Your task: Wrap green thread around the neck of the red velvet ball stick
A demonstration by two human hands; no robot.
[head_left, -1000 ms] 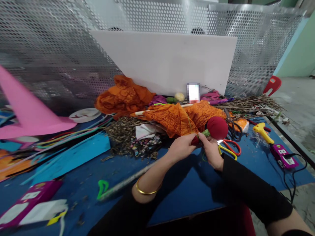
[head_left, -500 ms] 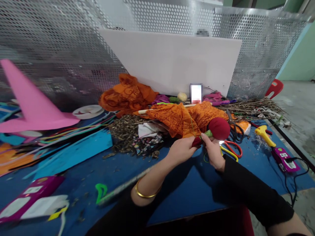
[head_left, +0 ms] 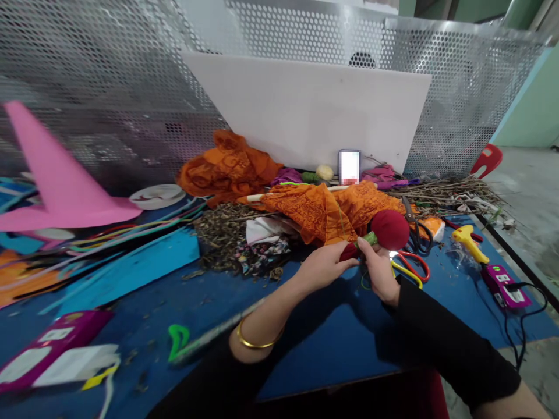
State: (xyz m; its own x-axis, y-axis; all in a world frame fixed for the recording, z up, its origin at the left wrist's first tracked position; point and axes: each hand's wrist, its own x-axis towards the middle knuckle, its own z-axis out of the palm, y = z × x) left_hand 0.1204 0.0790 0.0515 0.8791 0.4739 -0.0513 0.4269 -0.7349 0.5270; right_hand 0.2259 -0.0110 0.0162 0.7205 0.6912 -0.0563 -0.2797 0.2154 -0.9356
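Observation:
A round red cloth-covered ball (head_left: 390,230) has its cloth gathered into a neck wrapped with green yarn (head_left: 370,238). My right hand (head_left: 381,270) is closed on this neck, thumb up against the yarn. Just left of it, my left hand (head_left: 325,266) grips the red cloth tail, and its fingertips come close to the right hand. A loose strand of the green yarn hangs below the hands and another runs up over the orange patterned cloth (head_left: 301,209). Red and yellow scissors (head_left: 413,267) lie beside the right hand, and dark-handled scissors (head_left: 419,230) are behind the ball.
A yellow glue gun (head_left: 470,241) and a purple power strip (head_left: 506,286) are at the right. Dried twigs (head_left: 222,238) lie left of the orange cloth. A pink pointed hat (head_left: 65,174) stands far left, with another purple power strip (head_left: 82,326) nearer.
The view has shifted very slightly. The fingers of my left hand have straightened a little along the red cloth; my right hand stays at the yarn-wrapped neck.

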